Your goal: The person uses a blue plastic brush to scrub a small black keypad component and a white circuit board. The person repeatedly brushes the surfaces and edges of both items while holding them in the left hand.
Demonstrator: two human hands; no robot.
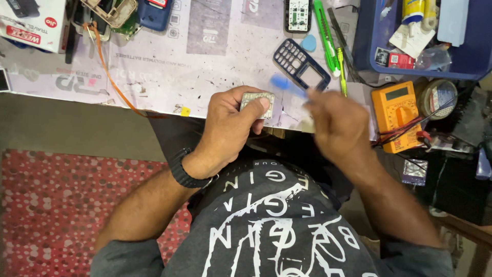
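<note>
White paper-covered work table (169,66) at 12 o'clock. Dark blue plastic phone keypad frame (300,64) lies at 1 o'clock, apart from hands. Step looks like cleaning small part; next move needs steady aim. Left hand (228,125) pinches small grey flat metal piece (257,102). Right hand (338,125) blurred, closed round thin blue-tipped tool (287,84), near piece.

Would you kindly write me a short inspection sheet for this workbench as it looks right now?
Surface: paper-covered bench, stained and speckled.
Job's things: small grey part; blurred blue tool.
Clutter: keypad frame, green knife, blue tray, orange meter, tape roll.
Hands: left hand pinches the part; right hand grips the tool, motion-blurred.
Cables: orange wire; meter leads.
Surroundings: red dotted mat below.
</note>
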